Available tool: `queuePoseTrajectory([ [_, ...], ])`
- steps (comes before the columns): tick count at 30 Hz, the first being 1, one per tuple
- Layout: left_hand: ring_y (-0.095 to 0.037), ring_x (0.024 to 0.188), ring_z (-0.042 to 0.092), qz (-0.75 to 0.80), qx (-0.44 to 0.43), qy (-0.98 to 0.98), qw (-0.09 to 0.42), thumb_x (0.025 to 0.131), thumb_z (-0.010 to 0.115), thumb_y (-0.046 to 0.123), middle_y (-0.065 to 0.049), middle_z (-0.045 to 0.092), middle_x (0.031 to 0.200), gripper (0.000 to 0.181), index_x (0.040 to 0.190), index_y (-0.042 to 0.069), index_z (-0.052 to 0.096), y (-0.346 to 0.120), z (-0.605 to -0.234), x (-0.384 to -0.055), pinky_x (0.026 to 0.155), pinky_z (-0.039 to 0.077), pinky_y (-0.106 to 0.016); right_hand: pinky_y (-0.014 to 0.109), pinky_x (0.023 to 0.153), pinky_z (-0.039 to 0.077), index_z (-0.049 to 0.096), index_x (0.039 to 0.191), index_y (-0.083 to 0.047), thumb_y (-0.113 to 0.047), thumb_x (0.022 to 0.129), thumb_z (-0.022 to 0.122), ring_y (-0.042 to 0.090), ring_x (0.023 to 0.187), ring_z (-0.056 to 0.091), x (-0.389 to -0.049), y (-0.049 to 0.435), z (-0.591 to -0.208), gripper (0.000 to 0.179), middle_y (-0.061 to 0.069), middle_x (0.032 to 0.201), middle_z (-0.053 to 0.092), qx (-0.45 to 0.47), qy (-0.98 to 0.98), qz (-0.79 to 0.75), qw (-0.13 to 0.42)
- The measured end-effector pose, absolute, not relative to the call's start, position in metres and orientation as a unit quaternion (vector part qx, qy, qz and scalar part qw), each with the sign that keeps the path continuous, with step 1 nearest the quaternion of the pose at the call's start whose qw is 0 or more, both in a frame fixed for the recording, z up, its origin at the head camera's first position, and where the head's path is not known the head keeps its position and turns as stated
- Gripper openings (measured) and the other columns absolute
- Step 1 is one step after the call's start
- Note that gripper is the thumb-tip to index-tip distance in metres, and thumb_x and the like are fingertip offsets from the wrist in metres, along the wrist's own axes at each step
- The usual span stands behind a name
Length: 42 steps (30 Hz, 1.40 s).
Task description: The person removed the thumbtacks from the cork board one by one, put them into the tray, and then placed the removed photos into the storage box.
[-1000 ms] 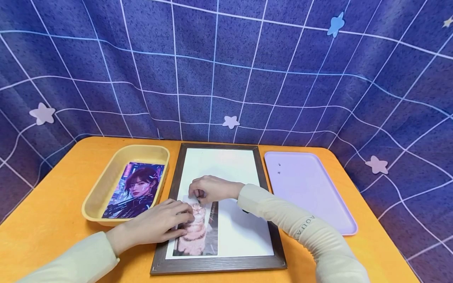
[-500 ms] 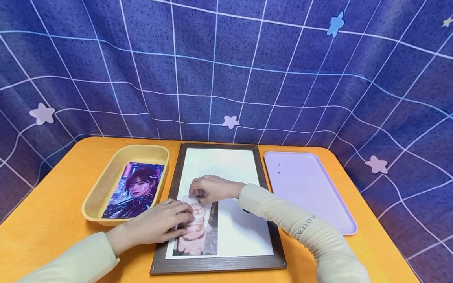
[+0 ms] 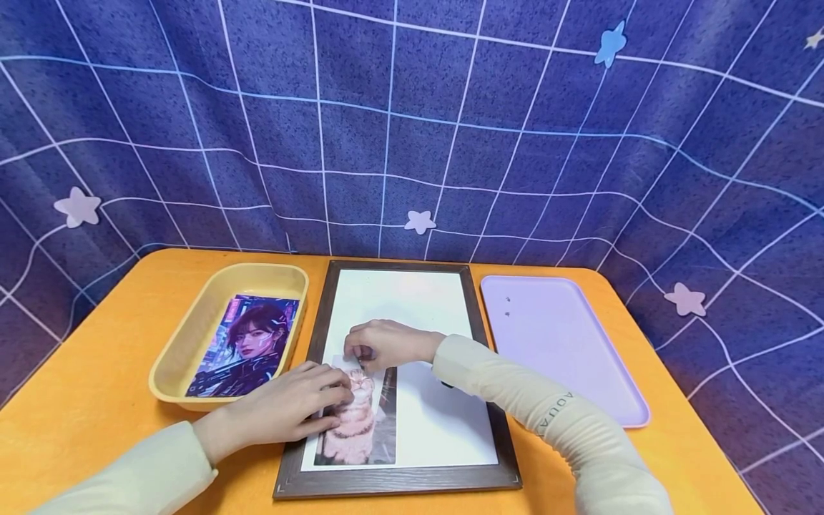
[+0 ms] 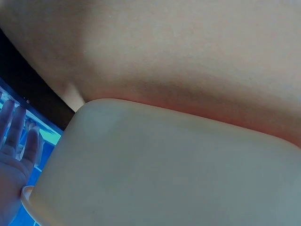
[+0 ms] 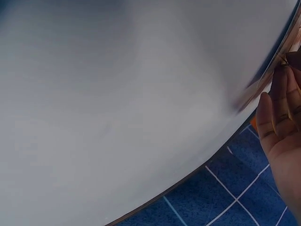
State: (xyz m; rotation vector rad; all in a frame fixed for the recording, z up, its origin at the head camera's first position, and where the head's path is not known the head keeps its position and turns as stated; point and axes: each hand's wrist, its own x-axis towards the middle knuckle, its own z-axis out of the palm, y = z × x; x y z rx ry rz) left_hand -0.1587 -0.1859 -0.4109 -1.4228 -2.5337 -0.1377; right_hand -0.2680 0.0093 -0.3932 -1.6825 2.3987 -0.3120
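Observation:
A cat photo (image 3: 350, 433) lies on the lower left of a white board (image 3: 444, 436) with a dark brown frame. My left hand (image 3: 299, 402) rests on the photo's left side, its fingers spread and slightly bent, pressing it down. At the photo's top edge my right hand (image 3: 386, 345) pinches a tiny dark piece that looks like a pin, mostly hidden by the fingers. The right wrist view shows that hand (image 5: 284, 117) at the right, fingertips together around the small piece (image 5: 283, 61). Mostly skin and sleeve fill the left wrist view.
Left of the board stands a yellow basin (image 3: 170, 357) holding a picture of a dark-haired figure (image 3: 247, 350). A shallow purple tray (image 3: 566, 350) lies to the right, bearing two tiny dark pieces (image 3: 507, 314). A blue curtain (image 3: 360, 143) hangs behind the orange table (image 3: 96, 379).

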Motion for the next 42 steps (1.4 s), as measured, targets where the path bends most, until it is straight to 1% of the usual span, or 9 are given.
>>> queuePoseTrajectory([
  [10, -0.01, 0.099, 0.053, -0.044, -0.478, -0.871, 0.102, 0.085, 0.061, 0.037, 0.006, 0.057, 0.108, 0.025, 0.105, 0.022, 0.061, -0.186, -0.41, -0.159, 0.088, 0.043, -0.035, 0.011, 0.065, 0.038, 0.062, 0.097, -0.014, -0.008, 0.077, 0.065, 0.004, 0.073, 0.052, -0.267, 0.01, -0.392, 0.021, -0.003, 0.085, 0.057, -0.568, 0.811, -0.106, 0.093],
  [25, -0.009, 0.098, 0.052, -0.048, -0.48, -0.87, 0.101, 0.085, 0.061, 0.037, 0.007, 0.057, 0.107, 0.024, 0.104, 0.022, 0.061, -0.186, -0.41, -0.158, 0.087, 0.044, -0.035, 0.01, 0.068, 0.039, 0.063, 0.096, -0.015, -0.011, 0.077, 0.067, 0.002, 0.075, 0.052, -0.266, 0.011, -0.388, 0.02, -0.006, 0.086, 0.058, -0.561, 0.816, -0.109, 0.08],
  [32, -0.009, 0.099, 0.052, -0.05, -0.475, -0.873, 0.094, 0.085, 0.061, 0.037, 0.008, 0.057, 0.108, 0.024, 0.104, 0.023, 0.061, -0.186, -0.41, -0.159, 0.087, 0.044, -0.034, 0.013, 0.072, 0.041, 0.063, 0.1, -0.013, -0.012, 0.078, 0.067, 0.007, 0.082, 0.056, -0.268, 0.016, -0.382, 0.023, -0.003, 0.092, 0.061, -0.547, 0.824, -0.124, 0.081],
  [37, -0.008, 0.099, 0.052, -0.048, -0.47, -0.877, 0.088, 0.085, 0.061, 0.038, 0.008, 0.057, 0.108, 0.024, 0.104, 0.023, 0.061, -0.186, -0.41, -0.159, 0.088, 0.043, -0.034, 0.013, 0.072, 0.042, 0.063, 0.103, -0.012, -0.011, 0.08, 0.064, 0.005, 0.082, 0.055, -0.272, 0.021, -0.379, 0.023, -0.004, 0.092, 0.061, -0.539, 0.828, -0.135, 0.079],
  [42, -0.009, 0.1, 0.052, -0.048, -0.467, -0.879, 0.087, 0.085, 0.061, 0.037, 0.008, 0.057, 0.109, 0.024, 0.104, 0.024, 0.061, -0.186, -0.41, -0.159, 0.088, 0.043, -0.034, 0.013, 0.073, 0.043, 0.064, 0.102, -0.01, -0.008, 0.08, 0.062, 0.006, 0.082, 0.057, -0.277, 0.028, -0.376, 0.023, -0.002, 0.093, 0.062, -0.532, 0.831, -0.143, 0.071],
])
